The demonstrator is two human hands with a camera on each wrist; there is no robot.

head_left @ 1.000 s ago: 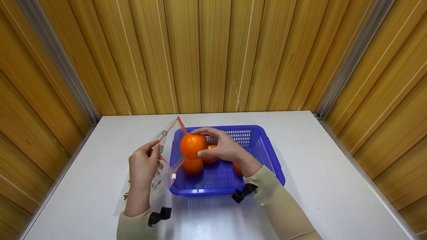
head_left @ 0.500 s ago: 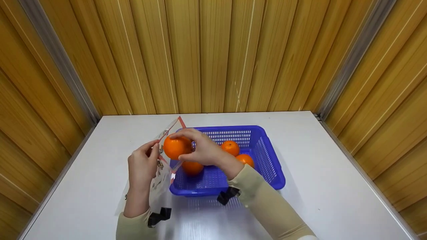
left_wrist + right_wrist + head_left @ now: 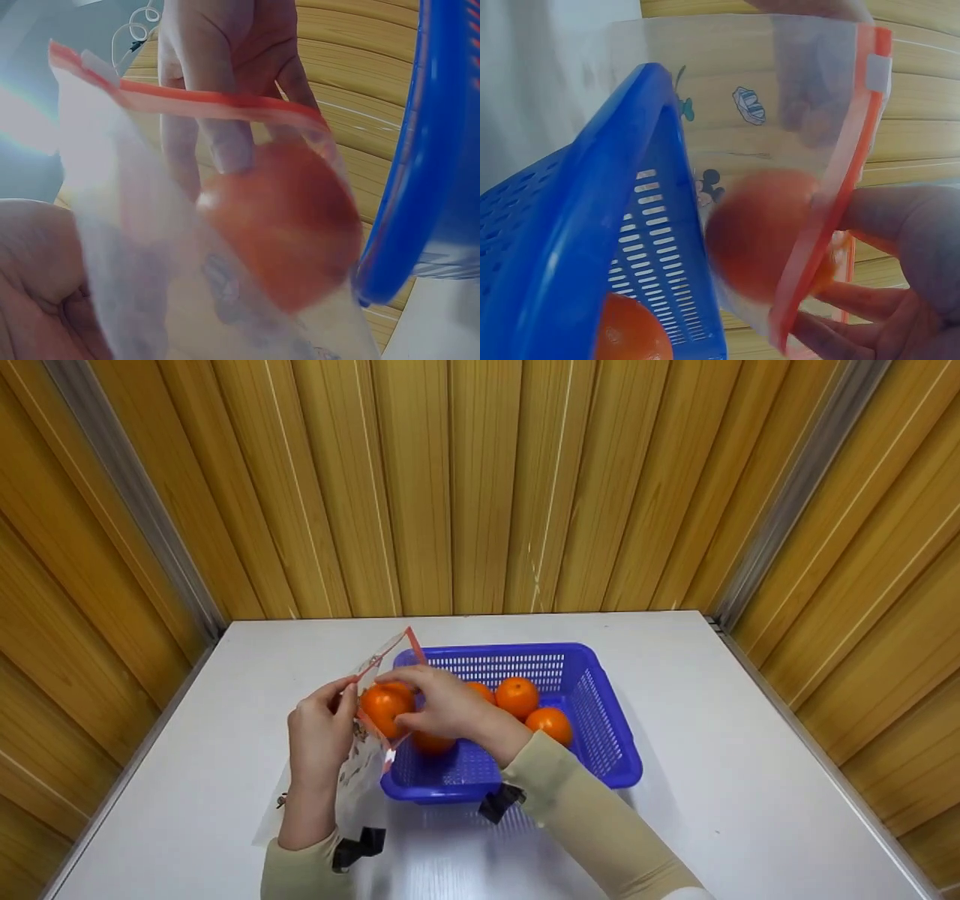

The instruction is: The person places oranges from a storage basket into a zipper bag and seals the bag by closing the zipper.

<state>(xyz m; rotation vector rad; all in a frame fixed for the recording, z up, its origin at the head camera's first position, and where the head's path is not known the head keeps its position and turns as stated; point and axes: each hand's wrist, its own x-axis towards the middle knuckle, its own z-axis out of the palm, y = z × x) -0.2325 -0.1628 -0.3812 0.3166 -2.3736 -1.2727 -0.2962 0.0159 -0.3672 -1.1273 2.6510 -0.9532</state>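
My left hand [image 3: 319, 735] pinches the red-edged mouth of a clear printed zip bag [image 3: 739, 67] between thumb and fingertips. At that mouth my right hand [image 3: 442, 701] holds an orange [image 3: 385, 711] by its upper side, fingers and thumb curved over it. The left wrist view shows the orange inside the plastic, with the right fingertips reaching in past the red strip [image 3: 225, 103]. Several more oranges [image 3: 517, 697] lie in a blue basket [image 3: 626, 742] just right of the bag; the right hand and forearm partly cover some of them.
The basket's near-left corner stands right against the bag. A white slider [image 3: 877, 73] sits on the bag's red strip. The white table [image 3: 742, 750] is enclosed by wood-patterned panels [image 3: 480, 487] at the back and both sides.
My right hand has carried the orange leftward from over the basket, then down into the bag's mouth. The left hand has stayed almost still. Oranges at the basket's right have come into sight.
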